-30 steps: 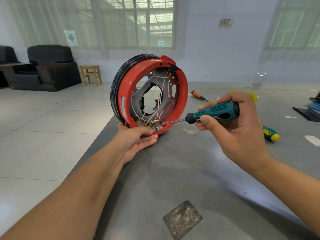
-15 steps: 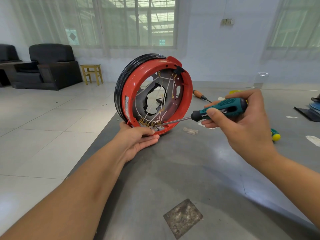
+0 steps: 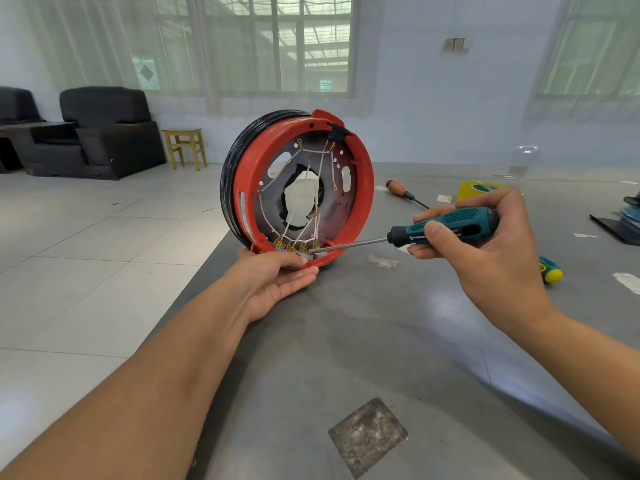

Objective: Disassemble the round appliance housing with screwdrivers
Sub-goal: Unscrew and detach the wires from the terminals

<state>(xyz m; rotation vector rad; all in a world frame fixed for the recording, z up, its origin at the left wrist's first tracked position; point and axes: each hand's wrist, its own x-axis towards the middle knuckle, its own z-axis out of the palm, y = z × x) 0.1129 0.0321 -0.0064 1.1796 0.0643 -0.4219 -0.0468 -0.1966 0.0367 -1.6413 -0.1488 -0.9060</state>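
The round red housing (image 3: 363, 202) with a black outer ring stands on edge on the grey table (image 3: 381, 358), its open side toward me, showing white wires and brass terminals inside. My left hand (image 3: 277, 282) grips its bottom rim from below, thumb on the lip. My right hand (image 3: 491, 251) holds a teal-and-black screwdriver (image 3: 446, 225); its metal tip rests at the terminal block at the housing's lower inside edge, just above my left thumb.
An orange-handled screwdriver (image 3: 401, 191) lies behind the housing, a green-and-yellow one (image 3: 550, 270) behind my right hand. A yellow object (image 3: 478, 188) and dark items (image 3: 620, 223) sit at the far right. A rough patch (image 3: 367, 436) marks the near table. The table's left edge is close to the housing.
The housing has turned slightly, its open side facing me more. My right hand with the screwdriver has risen a little; the tip stays at the terminal block.
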